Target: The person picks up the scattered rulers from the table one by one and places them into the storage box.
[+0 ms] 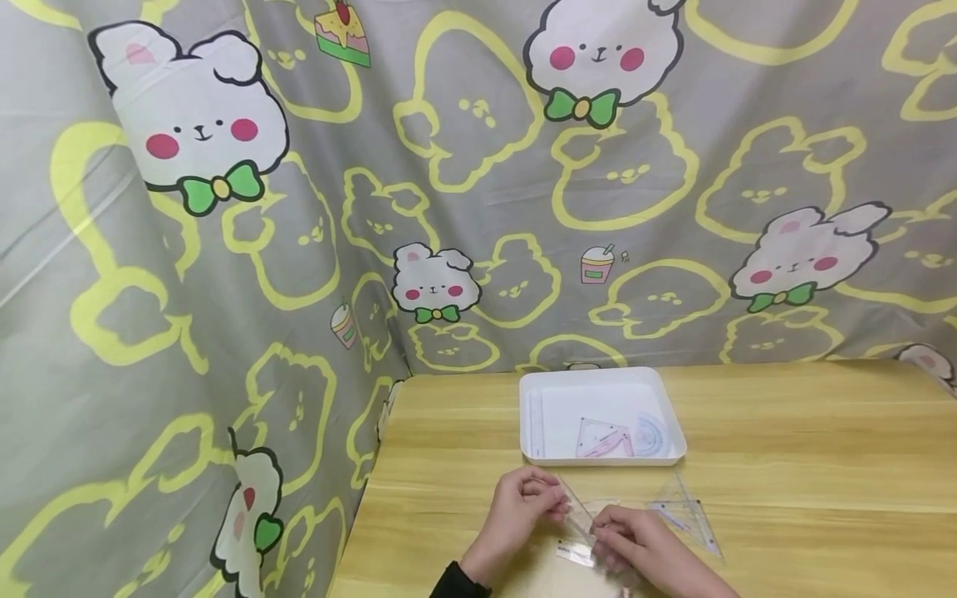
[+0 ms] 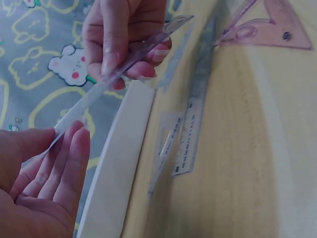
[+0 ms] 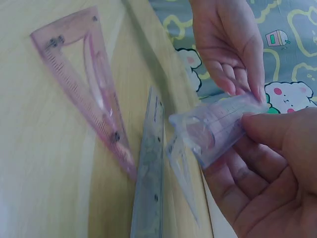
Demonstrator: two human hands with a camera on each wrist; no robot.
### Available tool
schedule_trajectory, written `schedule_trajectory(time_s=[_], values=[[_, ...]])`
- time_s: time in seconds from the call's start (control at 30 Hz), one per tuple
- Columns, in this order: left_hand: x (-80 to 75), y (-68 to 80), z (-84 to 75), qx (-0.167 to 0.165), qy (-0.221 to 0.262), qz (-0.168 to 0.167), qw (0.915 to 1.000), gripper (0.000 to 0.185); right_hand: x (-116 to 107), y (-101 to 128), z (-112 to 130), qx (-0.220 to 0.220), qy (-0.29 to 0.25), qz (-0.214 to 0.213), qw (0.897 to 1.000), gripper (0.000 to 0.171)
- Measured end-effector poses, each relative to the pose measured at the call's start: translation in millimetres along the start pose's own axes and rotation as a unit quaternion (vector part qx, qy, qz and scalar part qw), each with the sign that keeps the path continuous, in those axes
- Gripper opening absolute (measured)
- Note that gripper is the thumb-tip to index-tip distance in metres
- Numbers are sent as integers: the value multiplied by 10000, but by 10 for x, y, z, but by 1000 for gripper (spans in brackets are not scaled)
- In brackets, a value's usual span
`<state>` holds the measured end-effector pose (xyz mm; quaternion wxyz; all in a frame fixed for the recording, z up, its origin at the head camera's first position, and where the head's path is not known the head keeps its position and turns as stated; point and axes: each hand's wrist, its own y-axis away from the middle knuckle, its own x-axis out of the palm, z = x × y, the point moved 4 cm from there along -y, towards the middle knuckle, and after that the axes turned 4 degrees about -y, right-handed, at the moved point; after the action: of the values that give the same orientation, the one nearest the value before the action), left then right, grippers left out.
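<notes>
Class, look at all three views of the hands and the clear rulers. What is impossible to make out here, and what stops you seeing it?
- Clear piece pinched by both hands: its printed marks are blurred in the right wrist view and edge-on in the left wrist view.
- White tray: the rulers inside are too small to read in the head view.
- Right hand: its wrist is cut off by the bottom edge of the head view.
- Straight ruler: its numbers are blurred.

One tray, two hands (several clear rulers).
</notes>
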<state>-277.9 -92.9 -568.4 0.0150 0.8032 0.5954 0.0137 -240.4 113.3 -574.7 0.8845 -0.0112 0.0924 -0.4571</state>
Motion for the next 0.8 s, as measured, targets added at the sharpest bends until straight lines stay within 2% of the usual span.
schedule_trajectory(time_s=[0.13,0.27,0.37,0.5,0.63,0.7,0.8], values=[[-26,-123,-3,36,-26,-241,9997,18,19,-76,11,136,-170,-333,9992,21],[-14,-271,-15,-49,-130,-462,9988,28,1,-156,36,92,-221,-772,9967,35],[4,-359,-32,-141,-373,-565,9976,37,-17,-233,31,314,-247,-1058,9936,40],[16,-471,-97,-82,-822,-595,9948,39,-49,-352,27,592,-151,-1454,9875,45],[5,-611,-170,10,-1138,-484,9923,40,-104,-473,47,589,63,-1803,9818,49],[-10,-675,-195,24,-1183,-459,9919,42,-129,-532,50,609,-20,-1888,9801,50],[-48,-745,-230,-22,-1275,-633,9898,39,-165,-631,39,632,-192,-1947,9786,53]])
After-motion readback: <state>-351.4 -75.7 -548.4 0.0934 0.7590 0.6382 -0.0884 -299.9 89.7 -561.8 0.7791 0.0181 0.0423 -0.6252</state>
